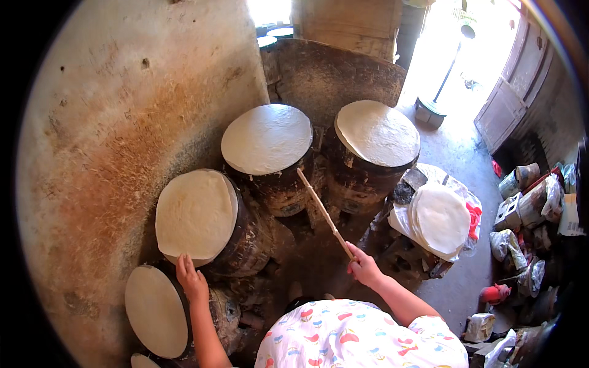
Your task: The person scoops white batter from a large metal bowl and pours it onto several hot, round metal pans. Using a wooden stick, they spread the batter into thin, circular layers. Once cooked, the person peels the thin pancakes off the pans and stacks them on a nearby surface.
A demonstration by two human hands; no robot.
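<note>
My left hand [189, 276] rests its fingertips at the lower edge of a thin round flatbread [197, 215] on a drum-shaped stove, with nothing seen in its grip. A long wooden stick [322, 209] is held in my right hand [363, 266], its far tip near the rim of the middle stove. On that stove lies a whitish dough sheet [268, 139], and another dough sheet [379, 133] covers the stove to its right. A flat pale round [156, 312] tops the stove at the lower left. To the right sits a stack of thin flatbreads [440, 221] on white plastic.
A stained wall [138, 115] curves along the left, and a dark curved board [338, 69] stands behind the stoves. Near the bright doorway is a pole on a weighted base [430, 110]. Bags, blocks and a red container [495, 293] clutter the right side.
</note>
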